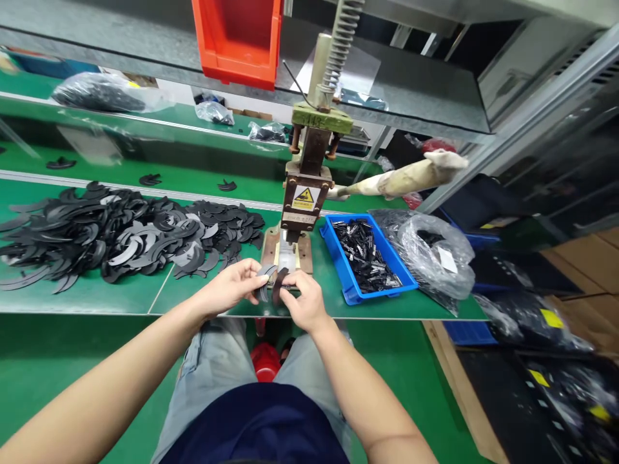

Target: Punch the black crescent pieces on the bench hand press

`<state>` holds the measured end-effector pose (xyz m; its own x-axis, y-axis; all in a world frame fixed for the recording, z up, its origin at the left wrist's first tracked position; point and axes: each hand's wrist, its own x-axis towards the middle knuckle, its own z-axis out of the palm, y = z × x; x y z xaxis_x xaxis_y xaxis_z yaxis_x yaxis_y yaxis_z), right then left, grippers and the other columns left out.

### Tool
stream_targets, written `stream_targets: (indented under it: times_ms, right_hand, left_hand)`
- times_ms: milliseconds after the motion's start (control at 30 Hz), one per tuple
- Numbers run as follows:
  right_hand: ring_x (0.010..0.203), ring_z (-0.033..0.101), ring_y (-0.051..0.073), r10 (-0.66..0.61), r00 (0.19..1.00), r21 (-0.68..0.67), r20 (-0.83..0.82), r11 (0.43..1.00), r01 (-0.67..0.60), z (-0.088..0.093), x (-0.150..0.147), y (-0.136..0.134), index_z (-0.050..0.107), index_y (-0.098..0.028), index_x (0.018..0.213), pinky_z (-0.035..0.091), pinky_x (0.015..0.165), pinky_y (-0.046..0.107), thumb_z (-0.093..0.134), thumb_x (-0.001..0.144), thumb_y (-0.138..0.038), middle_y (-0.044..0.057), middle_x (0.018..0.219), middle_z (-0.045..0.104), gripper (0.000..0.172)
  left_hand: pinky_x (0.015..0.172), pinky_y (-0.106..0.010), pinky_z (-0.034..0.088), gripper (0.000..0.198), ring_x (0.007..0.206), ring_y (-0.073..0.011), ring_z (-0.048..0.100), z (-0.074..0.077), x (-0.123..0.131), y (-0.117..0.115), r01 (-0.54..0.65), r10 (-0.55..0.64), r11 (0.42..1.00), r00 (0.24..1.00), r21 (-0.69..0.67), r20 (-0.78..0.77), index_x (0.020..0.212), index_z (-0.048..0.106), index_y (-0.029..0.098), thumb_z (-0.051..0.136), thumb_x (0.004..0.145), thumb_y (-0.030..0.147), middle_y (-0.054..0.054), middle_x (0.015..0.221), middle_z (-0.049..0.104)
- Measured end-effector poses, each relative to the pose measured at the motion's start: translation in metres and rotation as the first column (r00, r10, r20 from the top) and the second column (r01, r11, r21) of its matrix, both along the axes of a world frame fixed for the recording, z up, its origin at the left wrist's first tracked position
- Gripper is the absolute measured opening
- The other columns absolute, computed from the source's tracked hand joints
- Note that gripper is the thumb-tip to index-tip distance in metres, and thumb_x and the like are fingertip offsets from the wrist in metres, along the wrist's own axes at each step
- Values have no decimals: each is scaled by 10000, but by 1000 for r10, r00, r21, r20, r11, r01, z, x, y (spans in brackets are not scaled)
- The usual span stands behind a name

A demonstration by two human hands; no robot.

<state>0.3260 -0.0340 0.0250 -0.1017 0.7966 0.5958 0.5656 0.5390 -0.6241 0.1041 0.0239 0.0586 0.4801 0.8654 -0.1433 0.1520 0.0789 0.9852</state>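
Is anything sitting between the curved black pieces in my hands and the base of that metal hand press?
Nothing visible. The left hand and right hand pinch the curved black flat pieces just in front of the brown metal press base, with no object between them.

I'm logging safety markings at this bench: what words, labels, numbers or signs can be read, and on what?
No word or number is legible anywhere.
Label on the hand press: yellow warning triangle; print beneath too small to read.
Green press head: faint marks, too blurred.
White tag in the clear bag: unreadable.
Yellow tags on the black bags: blurred.
Curved pieces held by the left hand and right hand: no print visible.
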Motion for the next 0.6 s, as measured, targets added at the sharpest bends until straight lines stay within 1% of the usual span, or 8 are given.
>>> stream_targets:
  times_ms: [33,100,200,267,333,433,500,600]
  right_hand:
    - [841,694,190,-5,1000,7,22,1000,5,0,1,-1,669,-222,950,561,776,344,661,989,-342,53,905,753,126]
    - [838,677,194,-13,997,21,71,1000,12,-1,3,-3,678,-217,957,540,776,350,658,995,-337,60,911,756,127]
    - [846,665,206,-15,991,48,133,999,8,-1,5,-3,685,-203,977,526,777,361,645,1003,-312,78,931,759,119]
    - [855,667,209,-3,987,64,163,998,-8,0,7,-3,685,-198,983,532,782,363,635,1007,-292,86,941,761,109]
    - [860,672,207,21,982,78,189,996,-37,2,9,-3,686,-204,978,544,794,362,629,1008,-276,84,938,763,96]
    - [853,686,201,62,978,112,197,990,-86,6,11,-4,688,-212,984,564,799,363,646,998,-256,77,935,770,63]
    - [861,707,198,87,984,146,156,983,-110,9,12,-6,692,-209,1019,580,802,366,671,984,-236,79,957,781,49]
    - [923,747,201,142,987,208,81,966,-156,14,13,-6,696,-220,1085,605,830,375,704,962,-205,78,1005,798,124]
  left_hand:
    - [719,-316,579,409,817,-191,682,2,1,-2,-61,67,990,997,125,-47,1006,650,218,770,876,587,-37,927,689]
    - [803,-327,550,356,918,-204,653,7,4,-7,-106,170,918,976,383,-137,1051,670,230,744,906,547,-46,1000,682]
    - [807,-322,479,290,863,-192,593,16,11,-15,70,106,825,955,561,-276,885,656,223,676,970,500,-22,886,645]
    - [727,-304,420,386,768,-171,532,17,16,-16,142,53,829,943,542,-329,743,570,213,614,1008,489,3,762,572]
    - [643,-287,357,469,683,-147,455,13,19,-14,136,14,890,946,435,-324,684,482,208,577,1021,522,26,687,479]
    - [587,-262,312,525,631,-121,386,4,19,-8,120,-70,966,974,229,-215,675,443,208,600,990,598,47,661,405]
    - [610,-244,359,484,660,-117,430,3,17,-7,68,-46,980,992,186,-118,734,502,205,694,935,602,48,697,456]
    - [706,-260,496,429,796,-147,593,10,16,-12,30,-36,995,998,97,56,1004,635,212,811,858,575,1,896,649]
